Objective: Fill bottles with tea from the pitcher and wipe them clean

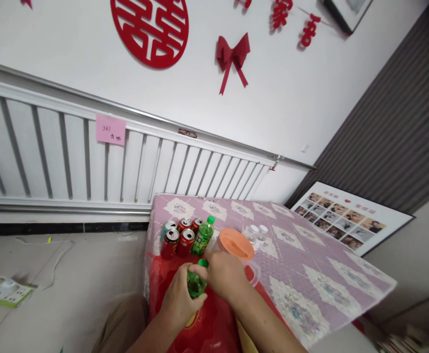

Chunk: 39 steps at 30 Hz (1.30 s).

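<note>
Bottle (195,286) of clear green plastic, narrow-necked, sits between the two bare hands, above a shiny red plastic sheet (214,326) that covers the near end of a purple quilted cloth with pale floral diamonds (295,235). Its long axis runs close to upright, the top leaning slightly to the right and away from the body, so its green cap (202,263) points up beside the right hand (224,273) while the body lies nearer the left hand (180,300). The left hand curls around it from the left, thumb low on the near side and a finger crossing high near the neck, its forearm rising from the lower edge. The right hand arches over from the right with knuckles uppermost, its forearm slanting up from the lower right; its fingertips are partly hidden, so I cannot tell whether they pinch the cap or only rest against it. Just beyond the hands stands a second green plastic bottle with a label and green cap (202,238), next to a cluster of five metal drink cans, mostly red (185,241). To its right is a round orange plastic piece (236,243), near two white-capped clear containers (253,231).
</note>
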{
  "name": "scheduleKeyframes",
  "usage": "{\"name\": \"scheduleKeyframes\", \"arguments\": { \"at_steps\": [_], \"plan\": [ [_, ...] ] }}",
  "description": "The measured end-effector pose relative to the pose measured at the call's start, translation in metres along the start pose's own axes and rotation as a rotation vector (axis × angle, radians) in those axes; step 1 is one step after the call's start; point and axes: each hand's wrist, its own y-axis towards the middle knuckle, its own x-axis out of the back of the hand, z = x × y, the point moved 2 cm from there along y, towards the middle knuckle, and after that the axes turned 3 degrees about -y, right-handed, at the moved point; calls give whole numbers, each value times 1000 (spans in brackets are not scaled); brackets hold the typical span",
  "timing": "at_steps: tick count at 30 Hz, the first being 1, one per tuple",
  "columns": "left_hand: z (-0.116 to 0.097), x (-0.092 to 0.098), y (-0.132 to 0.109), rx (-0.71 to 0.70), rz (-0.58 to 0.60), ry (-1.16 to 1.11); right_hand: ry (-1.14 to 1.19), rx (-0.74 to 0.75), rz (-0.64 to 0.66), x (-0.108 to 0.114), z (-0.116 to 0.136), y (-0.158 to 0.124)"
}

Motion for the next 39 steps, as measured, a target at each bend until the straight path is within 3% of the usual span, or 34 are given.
{"name": "scheduleKeyframes", "arguments": {
  "at_steps": [4, 8, 11, 19, 23, 26, 29, 34, 36, 39],
  "plan": [
    [4, 0, 1, -21, -14, 18, 223, 147, -78, 1, -9, -5],
    [4, 1, 2, -21, 2, 32, 306, 276, -30, -5, -19, -4],
    [4, 1, 2, -19, 8, 35, 281, 225, -19, -8, -18, -2],
    [7, 0, 2, -29, -9, 35, 243, -89, -86, -5, -6, -14],
    [4, 2, 1, -25, -2, 19, 520, 84, -155, -13, -19, -19],
    [0, 4, 1, -9, 6, 5, 692, 184, -131, -23, -26, -19],
    [-4, 6, 1, 17, 11, 23, 754, 118, -166, -30, -24, -16],
    [-7, 7, 1, 17, 1, 50, 685, -132, -279, -34, -13, -16],
    [-6, 7, 1, -3, 3, 42, 801, -125, -264, -35, -11, -19],
    [-3, 7, 1, -43, 6, 21, 1090, 4, -141, -40, -13, -21]
  ]
}}
